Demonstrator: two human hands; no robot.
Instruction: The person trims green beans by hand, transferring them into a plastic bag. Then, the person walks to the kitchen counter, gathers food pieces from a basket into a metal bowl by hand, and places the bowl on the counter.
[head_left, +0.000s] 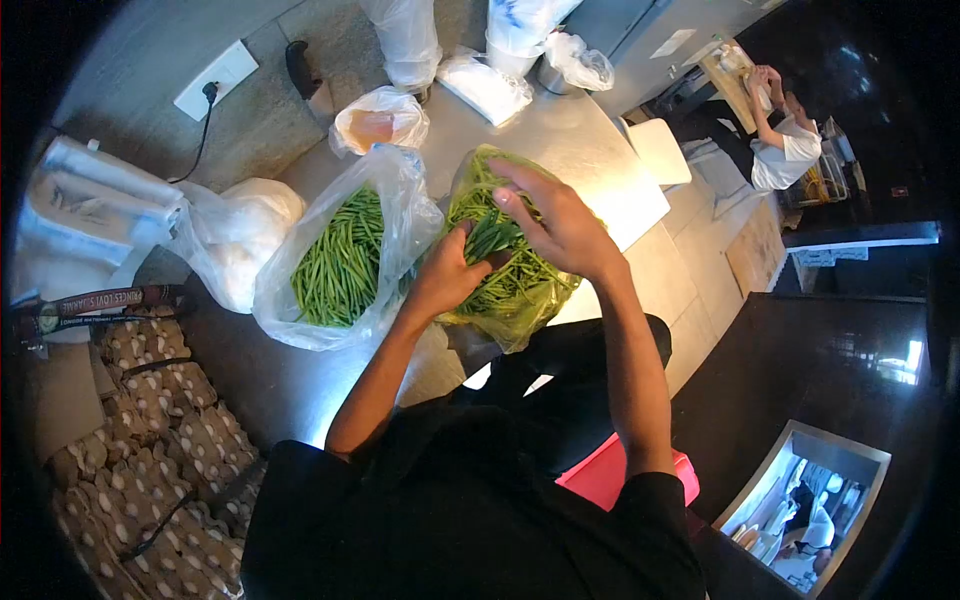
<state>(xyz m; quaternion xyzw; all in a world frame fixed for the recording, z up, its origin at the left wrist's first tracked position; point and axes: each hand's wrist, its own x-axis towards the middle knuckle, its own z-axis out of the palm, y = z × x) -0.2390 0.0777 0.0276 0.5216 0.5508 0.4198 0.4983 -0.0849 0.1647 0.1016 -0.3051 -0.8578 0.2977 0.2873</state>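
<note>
My left hand point(447, 277) is closed round a small bunch of green beans point(490, 236), held over a yellow-green plastic bag point(515, 325) that has more long green beans in it. Just above and to the right of the bunch is my right hand point(568, 228), its fingers stretched out and the thumb apart. Whether its fingertips touch the beans I cannot tell. Left of my left hand stands an open clear plastic bag point(275, 285), with a pile of green beans point(340, 262) inside.
Both bags rest on a metal table point(570, 135). Behind them are a small bag point(378, 122) with something orange-brown, a knife point(305, 75) and white bags point(485, 85). Stacked egg trays point(170, 450) stand at lower left. A person point(785, 145) sits at the far right.
</note>
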